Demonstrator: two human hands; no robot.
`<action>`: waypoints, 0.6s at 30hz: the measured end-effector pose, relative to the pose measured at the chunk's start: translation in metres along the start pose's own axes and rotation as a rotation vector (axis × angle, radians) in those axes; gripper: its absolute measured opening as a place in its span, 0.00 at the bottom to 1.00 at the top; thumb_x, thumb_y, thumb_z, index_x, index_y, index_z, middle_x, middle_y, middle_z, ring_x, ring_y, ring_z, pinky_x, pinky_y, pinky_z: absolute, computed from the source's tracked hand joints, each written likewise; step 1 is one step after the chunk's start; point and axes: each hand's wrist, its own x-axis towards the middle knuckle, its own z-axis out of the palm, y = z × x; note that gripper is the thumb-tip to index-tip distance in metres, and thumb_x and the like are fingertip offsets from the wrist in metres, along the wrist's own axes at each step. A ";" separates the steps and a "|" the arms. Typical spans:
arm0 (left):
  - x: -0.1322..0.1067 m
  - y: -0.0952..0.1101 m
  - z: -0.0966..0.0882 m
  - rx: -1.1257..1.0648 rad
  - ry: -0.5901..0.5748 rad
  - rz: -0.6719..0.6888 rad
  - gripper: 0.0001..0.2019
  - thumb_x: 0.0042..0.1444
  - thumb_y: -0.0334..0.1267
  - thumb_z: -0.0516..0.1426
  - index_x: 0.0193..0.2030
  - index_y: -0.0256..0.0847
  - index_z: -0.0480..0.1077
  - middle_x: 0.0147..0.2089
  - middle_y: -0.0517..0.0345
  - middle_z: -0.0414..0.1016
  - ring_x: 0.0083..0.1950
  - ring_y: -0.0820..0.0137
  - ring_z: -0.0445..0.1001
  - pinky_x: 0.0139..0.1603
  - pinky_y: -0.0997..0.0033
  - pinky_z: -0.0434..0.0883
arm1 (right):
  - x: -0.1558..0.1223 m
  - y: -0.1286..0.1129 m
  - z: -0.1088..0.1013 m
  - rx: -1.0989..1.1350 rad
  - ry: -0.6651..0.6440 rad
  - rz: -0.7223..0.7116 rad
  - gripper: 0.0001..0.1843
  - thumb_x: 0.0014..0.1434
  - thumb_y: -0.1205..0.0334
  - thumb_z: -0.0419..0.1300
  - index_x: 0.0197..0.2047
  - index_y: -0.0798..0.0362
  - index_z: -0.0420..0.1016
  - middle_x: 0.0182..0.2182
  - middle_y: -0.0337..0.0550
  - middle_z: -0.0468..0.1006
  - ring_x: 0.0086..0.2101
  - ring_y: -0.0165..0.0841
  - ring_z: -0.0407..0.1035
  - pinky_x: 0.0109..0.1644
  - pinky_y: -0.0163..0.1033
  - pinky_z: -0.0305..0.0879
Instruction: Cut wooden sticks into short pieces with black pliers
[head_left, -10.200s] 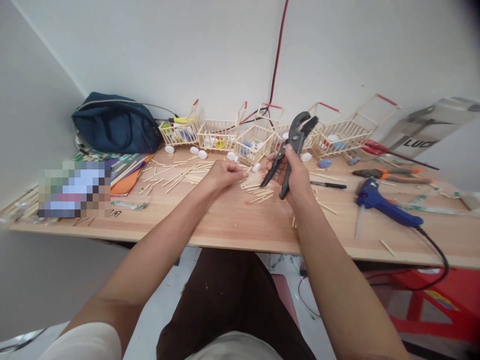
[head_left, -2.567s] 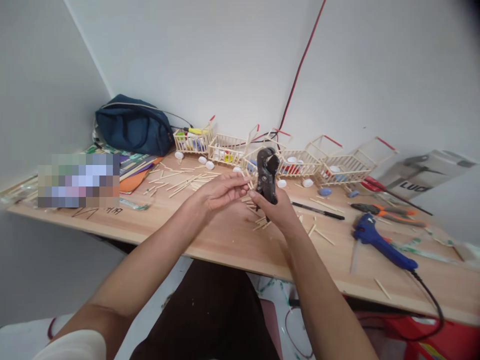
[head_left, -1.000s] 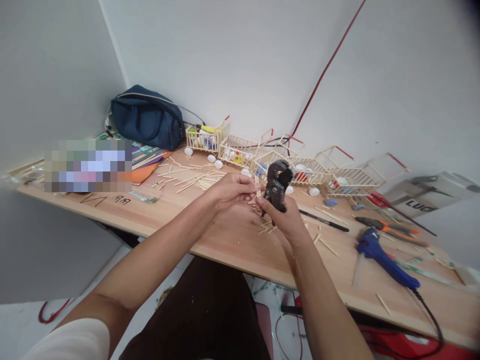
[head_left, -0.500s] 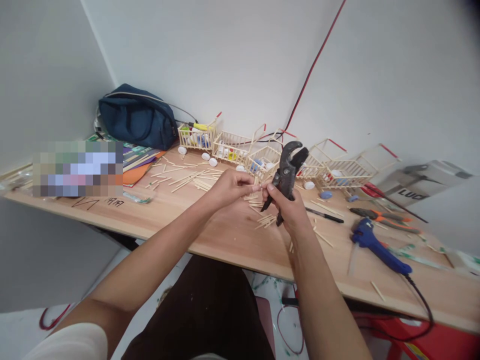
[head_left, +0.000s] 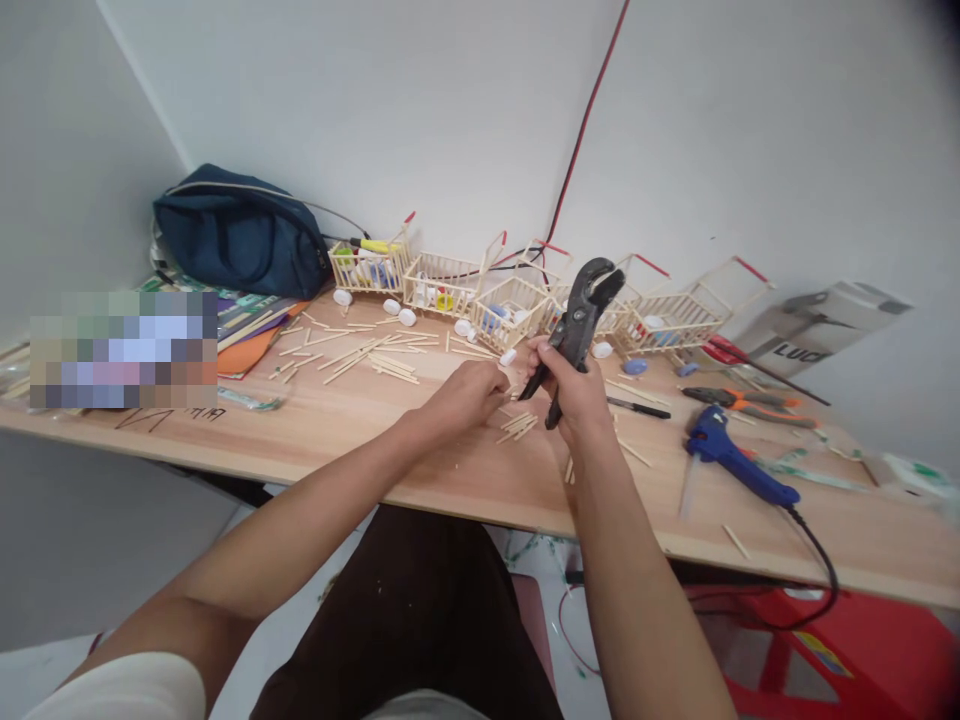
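Observation:
My right hand is wrapped round a black hand cutter with a curved jaw, tilted up above the table. The cutter's handles point down toward the tabletop. Just left of it, low over the wood, is my left hand with its fingers curled together; what they hold, if anything, is hidden. Short cut sticks lie in a small pile beside my left fingertips. Longer thin wooden sticks are scattered farther left.
Along the wall stand several miniature stick carts with red handles and round wheels. To the right lie a black pen, orange-handled pliers and a blue glue gun. A dark blue bag sits at the back left.
My hands were together at the fingertips and have come apart. The left hand has dropped toward the short sticks, while the right keeps its hold on the cutter. The view has shifted slightly.

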 end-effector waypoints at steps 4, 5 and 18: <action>0.001 0.001 0.006 0.039 -0.028 0.012 0.10 0.52 0.29 0.53 0.21 0.36 0.67 0.23 0.56 0.68 0.28 0.71 0.62 0.31 0.72 0.54 | 0.001 -0.005 -0.003 0.153 0.020 0.064 0.16 0.41 0.54 0.70 0.30 0.55 0.76 0.23 0.36 0.70 0.25 0.26 0.65 0.30 0.33 0.64; 0.001 0.000 0.006 0.030 -0.011 0.009 0.09 0.52 0.29 0.54 0.22 0.36 0.68 0.24 0.57 0.68 0.28 0.71 0.63 0.31 0.72 0.55 | 0.001 -0.005 -0.003 0.176 0.011 0.079 0.16 0.41 0.53 0.70 0.30 0.55 0.76 0.23 0.36 0.70 0.25 0.26 0.65 0.30 0.33 0.64; -0.023 0.016 -0.046 -0.695 0.053 -0.159 0.15 0.54 0.45 0.58 0.34 0.33 0.77 0.29 0.57 0.75 0.29 0.75 0.67 0.31 0.76 0.62 | -0.038 -0.040 -0.013 -0.105 -0.378 0.331 0.37 0.51 0.28 0.52 0.40 0.55 0.76 0.29 0.44 0.75 0.29 0.31 0.69 0.35 0.37 0.66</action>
